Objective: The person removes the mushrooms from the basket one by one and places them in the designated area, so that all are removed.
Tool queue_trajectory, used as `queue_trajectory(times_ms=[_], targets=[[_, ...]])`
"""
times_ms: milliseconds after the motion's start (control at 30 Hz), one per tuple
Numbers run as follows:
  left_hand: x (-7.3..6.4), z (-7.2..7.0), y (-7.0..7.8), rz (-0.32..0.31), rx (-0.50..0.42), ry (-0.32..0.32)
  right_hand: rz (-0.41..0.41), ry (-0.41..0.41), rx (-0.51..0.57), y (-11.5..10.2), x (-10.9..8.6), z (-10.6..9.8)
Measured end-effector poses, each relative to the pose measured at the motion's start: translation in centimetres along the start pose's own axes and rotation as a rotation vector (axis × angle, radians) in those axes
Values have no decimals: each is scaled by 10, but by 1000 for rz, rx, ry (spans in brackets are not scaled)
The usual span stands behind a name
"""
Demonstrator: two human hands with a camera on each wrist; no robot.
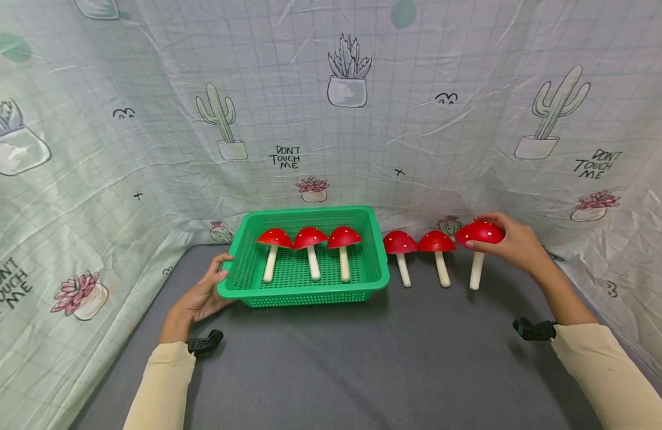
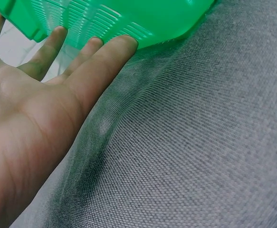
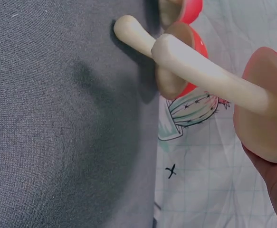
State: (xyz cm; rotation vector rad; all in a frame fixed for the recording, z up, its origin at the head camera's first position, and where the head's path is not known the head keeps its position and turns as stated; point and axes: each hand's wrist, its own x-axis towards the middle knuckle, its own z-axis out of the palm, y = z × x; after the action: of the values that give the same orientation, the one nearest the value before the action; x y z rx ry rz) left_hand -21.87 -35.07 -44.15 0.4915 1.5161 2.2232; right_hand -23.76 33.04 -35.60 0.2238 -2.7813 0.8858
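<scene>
my right grip (image 1: pixel 516 240) pinches a raised mushroom (image 1: pixel 483 232) by its red, white-spotted cap, thumb at the near edge and fingers over the top. its pale stem hangs downward from the cap, the tip apart from the surface (image 1: pixel 320 370). my left grip (image 1: pixel 202 295) has its fingers spread and fairly straight, the tips against the left end of the green basket (image 1: pixel 309 297), palm turned inward.

just beside my right grip lies the nearer mushroom (image 1: pixel 437 242), and left of it the farther mushroom (image 1: pixel 400 242), close by the basket's right end. both lie on the dark grey surface, stems toward me.

inside the basket, three more lie in a row, caps side by side at the back and stems toward me: the left mushroom (image 1: pixel 274 239), the middle mushroom (image 1: pixel 310 237) and the right mushroom (image 1: pixel 344 237), its stem nearly straight.

farther out, i wear pale sleeves (image 1: pixel 166 382), with a black device at each wrist. behind everything hangs a wrinkled cloth (image 1: pixel 416 54) printed with potted cacti.
</scene>
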Motion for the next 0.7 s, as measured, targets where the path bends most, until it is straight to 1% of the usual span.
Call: queue_trajectory(times_ms=[267,400,567,700], targets=[[0,1,0,8,-13,-29,12,-3,-39,10,3,0],[0,0,0,12,-14,-28,17,-17,-64,14,4,0],[1,-1,-1,14,-24,-28,-7,-17,-76,16,5,-1],[1,0,0,12,-26,-24,-27,1,-98,18,5,0]])
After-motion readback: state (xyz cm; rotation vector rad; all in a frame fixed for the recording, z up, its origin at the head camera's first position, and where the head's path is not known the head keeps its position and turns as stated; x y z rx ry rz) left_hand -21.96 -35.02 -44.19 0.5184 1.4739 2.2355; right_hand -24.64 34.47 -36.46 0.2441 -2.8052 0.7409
